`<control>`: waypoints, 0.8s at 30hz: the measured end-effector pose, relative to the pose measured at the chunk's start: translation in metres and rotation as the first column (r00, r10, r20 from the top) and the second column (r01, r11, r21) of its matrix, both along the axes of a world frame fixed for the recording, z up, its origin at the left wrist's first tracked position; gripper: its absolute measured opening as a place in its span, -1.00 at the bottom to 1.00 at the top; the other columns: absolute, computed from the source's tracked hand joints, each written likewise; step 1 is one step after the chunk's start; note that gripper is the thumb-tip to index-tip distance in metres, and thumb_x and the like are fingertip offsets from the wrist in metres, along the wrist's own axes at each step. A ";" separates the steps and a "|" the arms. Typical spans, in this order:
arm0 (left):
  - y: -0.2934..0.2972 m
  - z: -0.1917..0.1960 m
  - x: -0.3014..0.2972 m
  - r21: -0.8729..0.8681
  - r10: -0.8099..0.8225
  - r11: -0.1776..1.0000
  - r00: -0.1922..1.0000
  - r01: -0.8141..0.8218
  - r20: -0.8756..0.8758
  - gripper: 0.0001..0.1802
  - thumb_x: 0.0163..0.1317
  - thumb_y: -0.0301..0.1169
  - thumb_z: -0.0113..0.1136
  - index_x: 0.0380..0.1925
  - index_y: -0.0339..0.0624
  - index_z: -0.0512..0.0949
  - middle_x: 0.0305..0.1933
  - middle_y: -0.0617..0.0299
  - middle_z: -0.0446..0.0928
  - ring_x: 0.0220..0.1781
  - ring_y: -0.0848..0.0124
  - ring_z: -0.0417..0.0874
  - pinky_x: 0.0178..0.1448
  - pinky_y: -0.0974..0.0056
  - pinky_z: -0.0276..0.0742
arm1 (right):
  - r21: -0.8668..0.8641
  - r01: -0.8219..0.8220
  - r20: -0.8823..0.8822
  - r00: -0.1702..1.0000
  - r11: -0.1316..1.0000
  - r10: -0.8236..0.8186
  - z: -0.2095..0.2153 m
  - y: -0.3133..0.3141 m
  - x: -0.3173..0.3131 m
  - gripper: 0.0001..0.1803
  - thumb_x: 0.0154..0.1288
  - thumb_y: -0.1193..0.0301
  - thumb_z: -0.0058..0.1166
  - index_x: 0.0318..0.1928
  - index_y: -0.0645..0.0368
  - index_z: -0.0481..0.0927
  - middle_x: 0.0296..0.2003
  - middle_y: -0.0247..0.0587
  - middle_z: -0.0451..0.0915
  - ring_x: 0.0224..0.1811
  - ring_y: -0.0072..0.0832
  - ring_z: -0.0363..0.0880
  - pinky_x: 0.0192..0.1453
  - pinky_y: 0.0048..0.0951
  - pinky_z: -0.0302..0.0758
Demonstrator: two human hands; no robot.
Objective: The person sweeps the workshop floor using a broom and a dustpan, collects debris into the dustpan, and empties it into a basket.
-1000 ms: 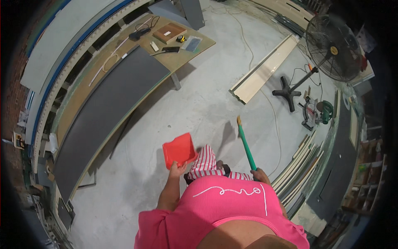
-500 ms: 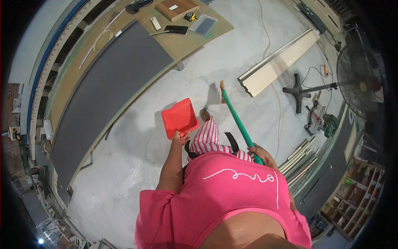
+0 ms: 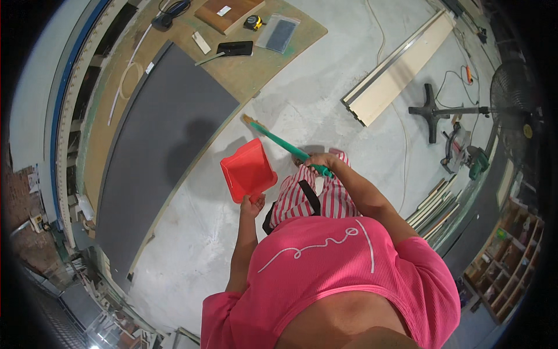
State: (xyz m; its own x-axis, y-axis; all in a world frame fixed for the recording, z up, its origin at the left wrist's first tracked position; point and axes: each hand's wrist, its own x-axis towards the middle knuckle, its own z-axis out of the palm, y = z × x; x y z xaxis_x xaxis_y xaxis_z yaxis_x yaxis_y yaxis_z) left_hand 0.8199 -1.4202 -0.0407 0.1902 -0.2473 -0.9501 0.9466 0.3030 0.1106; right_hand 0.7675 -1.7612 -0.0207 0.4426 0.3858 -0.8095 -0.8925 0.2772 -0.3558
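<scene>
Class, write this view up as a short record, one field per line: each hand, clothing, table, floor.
Left hand: holds a red dustpan by its handle
Right hand: grips a tan-tipped green stick
Clothing: pink top, striped trousers
Table: dark grey panel, tape measure
Floor: cream boards, standing fan

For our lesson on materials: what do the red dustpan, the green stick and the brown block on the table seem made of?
Red dustpan: probably moulded plastic, smooth, from its even colour and rounded corners.
Green stick: perhaps plastic or plastic-coated, smooth, evenly coloured; its tan tip is unclear.
Brown block: likely wood or wood-look laminate, smooth, from its colour.
</scene>
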 end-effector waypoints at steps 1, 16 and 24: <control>-0.005 0.003 0.002 0.006 -0.013 1.000 1.000 0.013 -0.003 -0.61 -0.05 -0.25 -0.26 -0.30 -0.29 0.35 -0.40 0.02 0.45 -0.29 0.23 0.47 -0.20 0.21 0.34 | 0.063 -0.001 -0.068 0.998 0.998 0.005 -0.018 -0.009 -0.001 -0.76 -0.01 0.38 -0.11 -0.32 0.20 0.25 -0.75 -0.41 0.26 -0.78 -0.66 0.25 -0.74 -0.64 0.28; -0.113 0.016 -0.015 0.075 0.226 0.972 0.972 -0.221 -0.069 -0.74 -0.23 -0.43 -0.14 -0.48 -0.36 0.31 -0.42 -0.05 0.42 -0.34 0.18 0.47 -0.20 0.18 0.38 | -0.295 0.282 0.004 0.956 0.913 -0.294 0.036 -0.273 -0.054 -0.64 -0.02 0.43 -0.14 -0.16 0.09 0.12 -0.77 -0.43 0.18 -0.79 -0.68 0.17 -0.79 -0.66 0.21; -0.220 0.046 0.009 0.015 0.136 0.991 0.991 -0.136 -0.015 -0.63 -0.13 -0.28 -0.09 -0.29 -0.24 0.31 -0.36 0.11 0.44 -0.30 0.29 0.48 -0.22 0.23 0.36 | 0.046 0.117 0.058 0.991 0.992 -0.120 0.026 -0.275 -0.014 -0.46 -0.02 0.31 -0.09 0.00 0.16 0.09 -0.65 -0.31 0.32 -0.69 -0.61 0.30 -0.70 -0.57 0.30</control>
